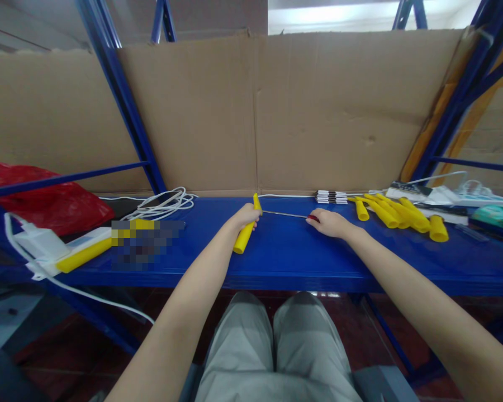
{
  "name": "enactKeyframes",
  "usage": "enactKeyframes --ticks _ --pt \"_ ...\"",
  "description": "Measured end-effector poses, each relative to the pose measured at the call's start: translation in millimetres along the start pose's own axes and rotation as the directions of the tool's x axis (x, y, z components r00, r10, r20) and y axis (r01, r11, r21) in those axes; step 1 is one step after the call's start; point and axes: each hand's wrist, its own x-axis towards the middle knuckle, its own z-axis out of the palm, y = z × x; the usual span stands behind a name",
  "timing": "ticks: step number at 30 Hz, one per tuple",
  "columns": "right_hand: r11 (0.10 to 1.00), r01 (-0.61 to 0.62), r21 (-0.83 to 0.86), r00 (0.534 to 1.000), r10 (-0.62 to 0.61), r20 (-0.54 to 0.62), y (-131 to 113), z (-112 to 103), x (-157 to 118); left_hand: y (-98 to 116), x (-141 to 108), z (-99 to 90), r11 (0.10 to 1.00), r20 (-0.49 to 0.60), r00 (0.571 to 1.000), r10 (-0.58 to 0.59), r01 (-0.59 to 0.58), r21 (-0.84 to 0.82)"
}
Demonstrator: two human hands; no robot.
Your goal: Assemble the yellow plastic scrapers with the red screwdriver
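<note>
My left hand (246,214) is wrapped around a yellow tube-shaped plastic piece (243,240), its wide round end toward me and its narrow end pointing away, tilted over the blue table (285,257). Closed around the dark red handle of a screwdriver (285,214) is my right hand (329,223). The long thin metal shaft runs left, almost level, and meets the side of the yellow piece near my left fingers. Whether the tip sits inside the piece or only touches it, I cannot tell.
Several yellow tube pieces (396,212) lie at the right, beside a stack of small white-and-black parts (331,197). On the left are a coiled white cable (163,204), a power strip (86,240) and a red plastic bag (46,195). Cardboard (201,123) stands behind, between blue posts (126,100).
</note>
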Motion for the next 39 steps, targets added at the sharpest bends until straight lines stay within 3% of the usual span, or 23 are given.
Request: enactKeyframes --ticks 6,9,13,20,24,29,35,39 --pt "0.998 -0.033 -0.056 0.998 0.031 -0.046 2.3 -3.1 -0.7 1.9 -1.9 0.9 1.0 0.01 1.0 0.006 -0.006 -0.002" --pt "0.997 -0.076 -0.02 0.997 0.076 -0.005 0.8 -4.0 -0.7 2.1 -1.7 1.0 1.0 0.005 1.0 0.003 -0.003 -0.011" --pt "1.0 -0.024 0.018 0.998 0.023 0.06 -0.2 0.0 1.7 0.9 -0.2 0.6 1.0 -0.005 1.0 -0.006 0.006 0.007" --pt "0.998 -0.004 -0.06 1.0 0.002 -0.027 0.2 -3.2 -0.2 -1.3 3.4 0.0 1.0 0.005 1.0 0.023 -0.023 0.019" --pt "0.994 -0.081 -0.069 0.996 0.082 0.016 -2.8 -7.3 -2.7 -0.4 1.5 0.1 1.0 0.013 1.0 0.025 -0.025 0.01" --pt "1.0 -0.01 0.013 0.996 0.008 0.088 -0.9 -0.4 1.9 1.7 -2.9 -0.4 1.0 -0.006 1.0 -0.007 0.007 0.012" --pt "0.999 0.011 -0.035 1.0 -0.011 -0.009 2.7 2.2 3.4 2.9 -4.3 -0.3 0.999 -0.017 1.0 0.02 -0.02 0.035" --pt "0.997 -0.042 -0.07 0.999 0.04 -0.029 -0.2 -2.7 -0.1 2.7 -3.7 0.1 1.0 -0.001 1.0 0.017 -0.017 0.024"
